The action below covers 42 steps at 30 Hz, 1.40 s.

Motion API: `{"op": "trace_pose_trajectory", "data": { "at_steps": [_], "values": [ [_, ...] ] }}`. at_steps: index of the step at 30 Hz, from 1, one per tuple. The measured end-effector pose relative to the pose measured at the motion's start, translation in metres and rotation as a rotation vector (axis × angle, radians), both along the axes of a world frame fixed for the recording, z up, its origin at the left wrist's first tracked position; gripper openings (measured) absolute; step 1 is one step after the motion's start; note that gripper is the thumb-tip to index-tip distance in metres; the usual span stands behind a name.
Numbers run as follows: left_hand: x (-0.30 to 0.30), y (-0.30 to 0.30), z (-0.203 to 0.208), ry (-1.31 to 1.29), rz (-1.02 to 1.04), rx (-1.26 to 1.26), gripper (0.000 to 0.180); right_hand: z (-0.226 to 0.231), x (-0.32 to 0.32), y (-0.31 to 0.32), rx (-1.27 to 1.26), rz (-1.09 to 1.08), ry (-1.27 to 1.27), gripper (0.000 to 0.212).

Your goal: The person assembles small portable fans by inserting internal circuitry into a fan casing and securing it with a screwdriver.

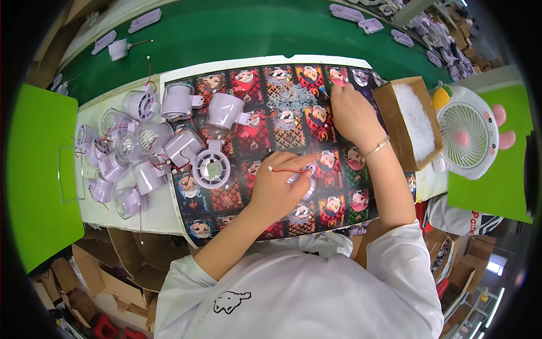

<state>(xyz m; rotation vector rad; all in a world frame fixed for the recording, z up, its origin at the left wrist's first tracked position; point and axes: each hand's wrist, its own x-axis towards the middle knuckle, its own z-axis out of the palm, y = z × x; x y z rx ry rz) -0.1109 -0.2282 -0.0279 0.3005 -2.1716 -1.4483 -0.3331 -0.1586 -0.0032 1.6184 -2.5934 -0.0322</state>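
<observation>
Lilac plastic housing (312, 185), partly hidden by fingers, on the near half of the printed mat (237, 192), slightly right of its middle. Clamped there between the thumb and curled fingers of the left hand (276, 189), with a thin red lead (291, 171) lying across toward the mat's left side. Probably light and stiff, as a thin-walled moulding; likely smooth enough to slip in a loose hold. Best gripped by the rigid outer wall, thumb opposed to fingers, rather than by the lead, presumably the most fragile part.

Right hand (353, 113): well apart from the left, fingertips gathered low over the far right part of the mat; impossible to tell whether closed on anything.

Small translucent pieces (291, 97): loose heap on the mat's far half, likely very light and easily scattered.

Containers: open cardboard carton (388, 121) at the mat's right edge, filled nearly to the rim with whitish translucent material (413, 116), too fine to resolve; open cardboard boxes (135, 254) below the mat's near left corner, interiors only partly visible.

Farther out: more lilac housings (224, 110) over the mat's left side and on the white counter (159, 213) beyond it; white rabbit-eared fan (464, 137) to the mat's right; green conveyor belt (243, 37) past its far edge.
</observation>
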Motion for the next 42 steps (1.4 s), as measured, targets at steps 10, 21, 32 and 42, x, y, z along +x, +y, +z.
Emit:
{"op": "trace_pose_trajectory", "data": {
  "at_steps": [10,21,32,42],
  "values": [
    [0.001,0.001,-0.003,-0.050,0.027,0.017,0.031,0.040,0.043,0.035,-0.595,-0.125,-0.976,0.004],
    [-0.004,0.002,-0.003,-0.026,0.033,-0.021,0.034,0.021,0.141,0.070,-0.872,0.068,-0.617,0.020],
    [-0.005,0.006,0.002,-0.052,0.083,-0.018,0.029,0.000,0.157,0.068,-0.947,-0.023,-0.438,0.024],
    [-0.007,0.006,0.006,-0.078,0.117,0.046,0.023,0.005,0.132,0.064,-0.913,0.160,-0.436,0.023]
  ]
}}
